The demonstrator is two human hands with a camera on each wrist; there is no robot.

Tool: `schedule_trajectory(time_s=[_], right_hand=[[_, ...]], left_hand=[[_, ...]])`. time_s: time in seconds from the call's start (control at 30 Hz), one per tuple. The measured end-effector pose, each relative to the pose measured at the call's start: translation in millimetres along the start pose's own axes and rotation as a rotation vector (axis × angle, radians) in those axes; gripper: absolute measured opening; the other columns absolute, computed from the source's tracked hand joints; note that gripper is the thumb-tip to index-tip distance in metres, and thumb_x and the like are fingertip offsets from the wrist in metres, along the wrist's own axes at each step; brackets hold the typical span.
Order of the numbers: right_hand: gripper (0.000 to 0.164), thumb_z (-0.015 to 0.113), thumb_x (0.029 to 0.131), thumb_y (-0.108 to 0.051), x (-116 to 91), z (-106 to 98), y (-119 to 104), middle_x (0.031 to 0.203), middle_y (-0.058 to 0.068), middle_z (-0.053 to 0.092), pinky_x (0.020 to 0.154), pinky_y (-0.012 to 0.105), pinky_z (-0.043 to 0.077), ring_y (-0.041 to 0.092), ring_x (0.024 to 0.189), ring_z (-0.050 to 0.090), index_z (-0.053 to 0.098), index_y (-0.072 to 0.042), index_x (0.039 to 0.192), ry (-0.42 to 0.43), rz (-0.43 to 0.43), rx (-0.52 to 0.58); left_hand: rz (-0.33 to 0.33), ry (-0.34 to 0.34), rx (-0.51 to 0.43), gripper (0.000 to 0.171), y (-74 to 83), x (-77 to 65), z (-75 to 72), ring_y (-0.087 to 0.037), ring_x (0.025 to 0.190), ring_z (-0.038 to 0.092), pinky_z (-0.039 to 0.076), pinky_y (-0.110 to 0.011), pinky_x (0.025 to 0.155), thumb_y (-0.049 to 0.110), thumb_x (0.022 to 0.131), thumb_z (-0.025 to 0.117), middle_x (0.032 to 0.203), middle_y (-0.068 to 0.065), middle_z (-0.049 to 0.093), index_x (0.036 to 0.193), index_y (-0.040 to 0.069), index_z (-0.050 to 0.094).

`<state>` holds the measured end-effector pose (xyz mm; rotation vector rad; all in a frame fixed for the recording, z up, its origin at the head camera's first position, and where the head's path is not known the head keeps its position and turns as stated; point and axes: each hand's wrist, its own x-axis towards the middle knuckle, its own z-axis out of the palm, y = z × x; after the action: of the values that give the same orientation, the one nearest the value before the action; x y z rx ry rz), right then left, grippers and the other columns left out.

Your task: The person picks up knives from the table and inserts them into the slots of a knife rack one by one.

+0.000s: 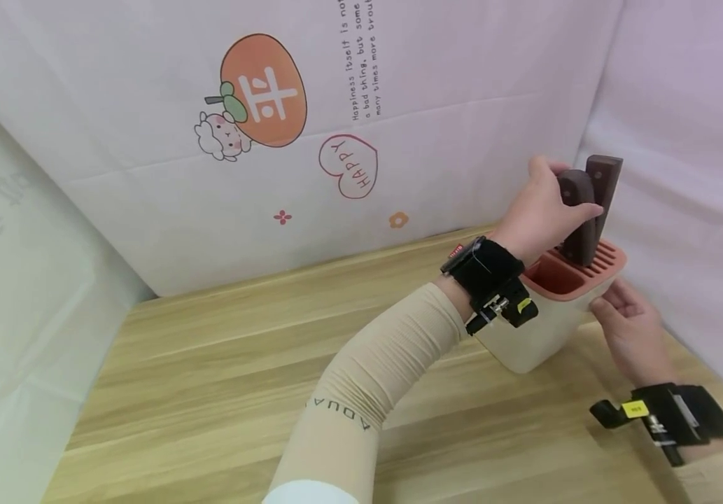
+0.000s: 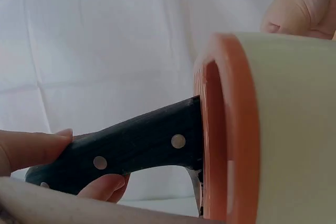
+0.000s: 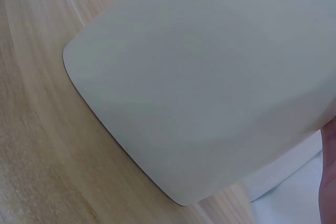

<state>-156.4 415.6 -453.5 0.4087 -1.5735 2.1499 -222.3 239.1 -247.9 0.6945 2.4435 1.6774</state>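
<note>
A cream knife holder [image 1: 525,343] with a coral slotted top [image 1: 613,260] stands on the table at the right, tilted in the head view. Two dark brown handles rise from its slots. My left hand [image 1: 540,210] pinches the nearer knife handle [image 1: 580,234] between thumb and fingers. In the left wrist view this riveted knife handle [image 2: 147,137] meets the coral rim, with a sliver of blade showing beside it. Behind it stands the other handle [image 1: 605,178]. My right hand [image 1: 635,329] holds the holder's right side, bent fingers and thumb at its wall. The right wrist view shows mostly the holder's pale wall [image 3: 199,87].
A wood-grain tabletop [image 1: 222,378] spreads to the left and front. White cloth with printed drawings [image 1: 462,105] hangs behind it, and more cloth [image 1: 682,210] stands close on the right. The holder's top also has a wide open compartment [image 1: 553,276].
</note>
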Motion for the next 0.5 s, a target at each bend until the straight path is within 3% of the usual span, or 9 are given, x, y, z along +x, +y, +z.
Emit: schedule_trajectory(time_s=[0.17, 0.3, 0.4, 0.5], right_hand=[[0.053, 0.044, 0.103, 0.014, 3.4, -3.3, 6.3, 0.136, -0.003, 0.065, 0.096, 0.013, 0.049, 0.004, 0.122, 0.060, 0.050, -0.009, 0.151, -0.030, 0.025, -0.018], [0.054, 0.042, 0.103, 0.015, 2.0, -11.8, 6.9, 0.135, -0.004, 0.066, 0.095, 0.013, 0.049, 0.003, 0.121, 0.061, 0.056, -0.013, 0.147, -0.079, 0.062, -0.003], [0.054, 0.043, 0.103, 0.014, 4.0, -18.6, -1.5, 0.133, -0.006, 0.067, 0.094, 0.012, 0.049, 0.002, 0.118, 0.062, 0.055, -0.015, 0.147, -0.113, 0.107, -0.055], [0.059, 0.045, 0.103, 0.013, 5.5, -21.6, -18.8, 0.135, -0.008, 0.066, 0.094, 0.011, 0.048, 0.001, 0.117, 0.063, 0.044, -0.014, 0.156, -0.099, 0.143, -0.076]], left_hand=[[0.008, -0.034, -0.136, 0.058, -12.9, 5.6, -9.6, -0.004, 0.096, 0.062, 0.051, -0.014, 0.077, 0.007, 0.089, 0.081, 0.106, 0.001, 0.063, 0.134, 0.016, 0.045], [0.017, -0.114, -0.117, 0.059, -24.8, 8.7, -18.6, -0.005, 0.094, 0.062, 0.048, -0.015, 0.081, 0.016, 0.090, 0.080, 0.108, 0.002, 0.067, 0.141, 0.018, 0.049], [0.042, -0.202, -0.064, 0.069, -29.5, 7.9, -27.9, -0.004, 0.108, 0.063, 0.046, -0.015, 0.089, 0.023, 0.093, 0.078, 0.129, 0.002, 0.067, 0.153, 0.023, 0.045], [0.107, -0.298, -0.036, 0.077, -35.7, -0.9, -42.0, -0.008, 0.128, 0.055, 0.044, -0.016, 0.099, 0.025, 0.096, 0.073, 0.153, 0.003, 0.050, 0.162, 0.023, 0.032]])
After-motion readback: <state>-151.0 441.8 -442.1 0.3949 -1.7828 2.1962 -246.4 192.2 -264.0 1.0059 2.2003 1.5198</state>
